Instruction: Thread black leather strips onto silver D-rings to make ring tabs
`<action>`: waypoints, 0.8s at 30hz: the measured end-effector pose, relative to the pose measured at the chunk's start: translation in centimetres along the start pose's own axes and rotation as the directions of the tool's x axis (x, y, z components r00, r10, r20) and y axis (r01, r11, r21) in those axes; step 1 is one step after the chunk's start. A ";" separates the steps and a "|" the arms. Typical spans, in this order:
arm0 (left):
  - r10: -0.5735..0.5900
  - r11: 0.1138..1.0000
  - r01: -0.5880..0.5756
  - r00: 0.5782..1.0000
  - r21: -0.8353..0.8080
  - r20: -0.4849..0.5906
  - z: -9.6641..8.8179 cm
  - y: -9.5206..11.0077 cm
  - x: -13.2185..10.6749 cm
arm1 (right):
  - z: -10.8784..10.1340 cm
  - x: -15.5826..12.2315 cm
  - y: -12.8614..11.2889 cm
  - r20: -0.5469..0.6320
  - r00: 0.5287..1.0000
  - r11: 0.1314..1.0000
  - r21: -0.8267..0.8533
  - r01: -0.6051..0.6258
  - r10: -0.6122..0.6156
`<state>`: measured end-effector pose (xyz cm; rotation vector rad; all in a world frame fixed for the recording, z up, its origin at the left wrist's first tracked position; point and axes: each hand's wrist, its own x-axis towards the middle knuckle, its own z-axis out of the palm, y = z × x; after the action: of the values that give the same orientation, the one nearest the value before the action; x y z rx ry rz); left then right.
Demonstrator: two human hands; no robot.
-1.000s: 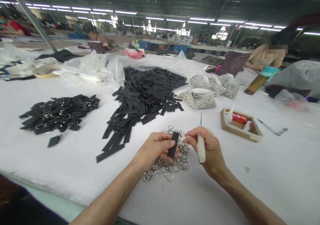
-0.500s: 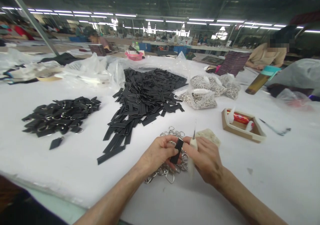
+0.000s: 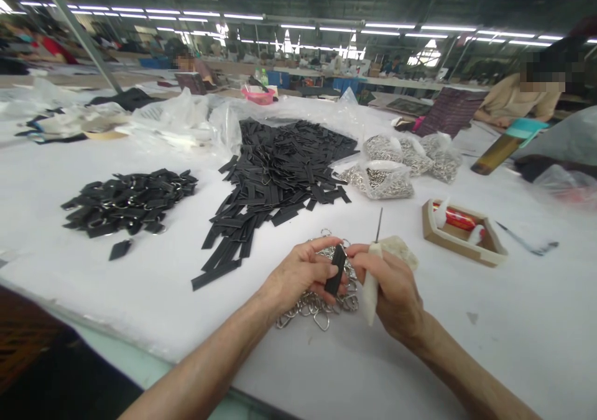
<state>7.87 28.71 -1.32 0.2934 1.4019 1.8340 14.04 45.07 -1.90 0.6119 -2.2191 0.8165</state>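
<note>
My left hand (image 3: 303, 274) pinches a short black strap piece (image 3: 336, 269) upright over a small heap of silver metal D-rings (image 3: 321, 305). My right hand (image 3: 392, 283) is closed round a white-handled tool (image 3: 370, 286) whose thin metal point sticks up, and its fingertips meet the strap's top edge. Both hands hover just above the white table (image 3: 489, 345). A crumpled pale cloth (image 3: 403, 250) lies just behind my right hand.
A big pile of flat black straps (image 3: 280, 171) lies ahead. A smaller pile of straps fitted with rings (image 3: 128, 201) sits at the left. Bags of metal rings (image 3: 387, 180) and a wooden tray (image 3: 461, 232) stand at the right. People work at far tables.
The strap has been folded shorter between my fingers. My right hand has closed in against it, with the white tool turned point up. The view has shifted slightly.
</note>
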 end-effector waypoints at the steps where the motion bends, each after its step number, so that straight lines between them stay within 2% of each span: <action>1: 0.000 1.000 0.000 1.000 -0.005 0.001 0.0 0.0 0.0 | 0.1 -0.1 0.0 0.000 1.000 1.000 0.022 -0.013 0.013; 3: 0.003 1.000 -0.002 1.000 -0.010 0.011 0.0 0.0 0.0 | 0.3 -0.1 0.1 0.012 0.999 0.998 0.047 -0.042 0.041; 8: 0.018 1.000 -0.018 0.998 -0.002 0.054 0.1 0.2 -0.1 | 0.5 -0.1 -0.1 -0.009 0.977 0.968 0.136 -0.212 0.215; 14: 0.021 0.998 -0.022 1.000 0.063 0.018 0.5 0.1 -0.1 | 0.5 -0.2 -0.3 0.011 0.981 0.981 0.038 -0.192 0.191; 17: 0.030 0.998 -0.031 0.999 0.061 0.014 0.7 0.1 -0.2 | 0.8 -0.5 -0.4 0.008 0.952 0.952 0.029 -0.306 0.306; 20: 0.048 0.996 -0.048 0.999 0.069 -0.003 0.9 0.2 -0.2 | 1.3 -0.7 -0.5 0.015 0.897 0.889 0.121 -0.441 0.443; 22: 0.057 0.996 -0.056 0.998 0.065 -0.008 1.0 0.1 -0.1 | 1.5 -0.7 -0.5 0.002 0.874 0.862 0.168 -0.479 0.486; 24: 0.068 0.996 -0.067 0.998 0.063 -0.002 1.1 0.0 -0.1 | 1.5 -0.7 -0.5 -0.028 0.886 0.879 0.137 -0.456 0.464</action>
<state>8.58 29.42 -0.87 0.3734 1.4709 1.8482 14.14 43.82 -3.01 0.1020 -2.3007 1.2047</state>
